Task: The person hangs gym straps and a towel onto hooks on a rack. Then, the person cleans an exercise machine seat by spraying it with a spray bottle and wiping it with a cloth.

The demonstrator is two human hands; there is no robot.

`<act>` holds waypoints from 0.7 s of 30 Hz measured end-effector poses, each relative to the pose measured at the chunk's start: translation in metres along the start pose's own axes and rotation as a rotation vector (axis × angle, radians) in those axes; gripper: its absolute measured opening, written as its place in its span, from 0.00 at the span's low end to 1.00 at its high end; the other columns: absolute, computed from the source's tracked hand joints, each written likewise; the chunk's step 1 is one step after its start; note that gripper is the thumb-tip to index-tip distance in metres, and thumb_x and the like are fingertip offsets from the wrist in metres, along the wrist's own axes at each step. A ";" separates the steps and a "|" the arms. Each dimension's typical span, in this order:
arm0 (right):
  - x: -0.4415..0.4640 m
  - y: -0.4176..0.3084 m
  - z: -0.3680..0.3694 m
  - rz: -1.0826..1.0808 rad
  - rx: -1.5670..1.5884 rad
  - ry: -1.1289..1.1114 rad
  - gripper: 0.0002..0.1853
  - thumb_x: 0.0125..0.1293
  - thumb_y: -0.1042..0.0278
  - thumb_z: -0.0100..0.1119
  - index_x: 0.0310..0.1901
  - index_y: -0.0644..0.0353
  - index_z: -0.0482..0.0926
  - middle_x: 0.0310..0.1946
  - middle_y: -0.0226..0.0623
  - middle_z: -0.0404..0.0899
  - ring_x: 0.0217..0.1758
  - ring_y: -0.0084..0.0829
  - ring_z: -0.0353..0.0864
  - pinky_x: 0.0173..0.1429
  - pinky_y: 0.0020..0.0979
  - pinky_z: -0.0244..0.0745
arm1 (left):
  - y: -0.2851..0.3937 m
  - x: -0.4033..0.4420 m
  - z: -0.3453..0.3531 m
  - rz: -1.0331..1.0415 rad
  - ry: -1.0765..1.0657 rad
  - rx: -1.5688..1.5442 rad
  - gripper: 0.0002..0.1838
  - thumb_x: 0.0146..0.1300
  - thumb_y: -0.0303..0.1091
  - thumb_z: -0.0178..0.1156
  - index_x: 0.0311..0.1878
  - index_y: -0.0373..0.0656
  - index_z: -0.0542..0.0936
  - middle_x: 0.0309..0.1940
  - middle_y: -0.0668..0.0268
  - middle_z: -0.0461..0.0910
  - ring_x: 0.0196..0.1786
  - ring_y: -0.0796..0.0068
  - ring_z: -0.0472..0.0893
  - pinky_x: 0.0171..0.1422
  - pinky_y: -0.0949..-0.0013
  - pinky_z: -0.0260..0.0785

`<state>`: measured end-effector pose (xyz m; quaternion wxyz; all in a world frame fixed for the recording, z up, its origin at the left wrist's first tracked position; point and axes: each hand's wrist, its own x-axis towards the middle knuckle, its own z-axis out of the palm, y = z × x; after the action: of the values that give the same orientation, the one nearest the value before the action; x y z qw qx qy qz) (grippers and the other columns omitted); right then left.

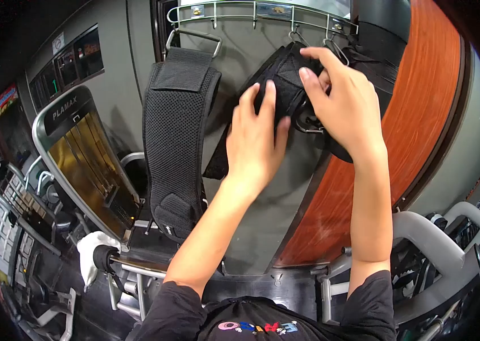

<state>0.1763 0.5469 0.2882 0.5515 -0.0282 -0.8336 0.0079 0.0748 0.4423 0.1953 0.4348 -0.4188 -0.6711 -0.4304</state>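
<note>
Strap (290, 86) right of belt (173, 128)

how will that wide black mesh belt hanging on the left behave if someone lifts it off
The black mesh belt should flex but not go limp, as it hangs in a broad, gently curved panel. Probably light for its size, since it looks mostly fabric. Its textured face seems unlikely to slip.

"PLAMAX" marks the head of a weight machine (89, 165) at left, while what looks like a green "1" (55, 86) glows on the dark glass behind it. Coloured letters (228, 326), an O and an E among them, cross a black T-shirt (245, 310); a red sign (5, 98) is illegible.
</note>
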 end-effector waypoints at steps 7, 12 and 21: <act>-0.069 -0.030 0.000 -0.134 0.434 0.037 0.10 0.60 0.72 0.64 0.44 0.59 0.83 0.27 0.35 0.79 0.25 0.29 0.78 0.31 0.28 0.73 | -0.010 -0.101 -0.029 -0.007 -0.437 0.051 0.34 0.63 0.47 0.63 0.71 0.47 0.67 0.74 0.44 0.55 0.69 0.38 0.64 0.71 0.46 0.60; -0.124 -0.045 0.037 0.058 0.676 0.031 0.12 0.59 0.78 0.61 0.45 0.63 0.82 0.29 0.36 0.79 0.27 0.25 0.77 0.33 0.25 0.73 | -0.012 -0.122 -0.055 -0.107 -0.416 -0.257 0.31 0.61 0.37 0.64 0.67 0.41 0.70 0.72 0.48 0.61 0.69 0.45 0.68 0.71 0.51 0.63; -0.193 -0.127 0.085 0.094 1.017 0.009 0.07 0.61 0.72 0.58 0.38 0.64 0.81 0.30 0.39 0.80 0.30 0.34 0.77 0.34 0.31 0.72 | -0.055 -0.160 -0.157 -0.013 -0.363 -0.480 0.23 0.61 0.36 0.63 0.58 0.36 0.77 0.59 0.54 0.76 0.62 0.53 0.76 0.65 0.56 0.71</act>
<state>0.1686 0.4114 0.0831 0.4983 0.2062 -0.7198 0.4371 0.1017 0.2491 0.0722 0.1937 -0.5753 -0.6196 -0.4976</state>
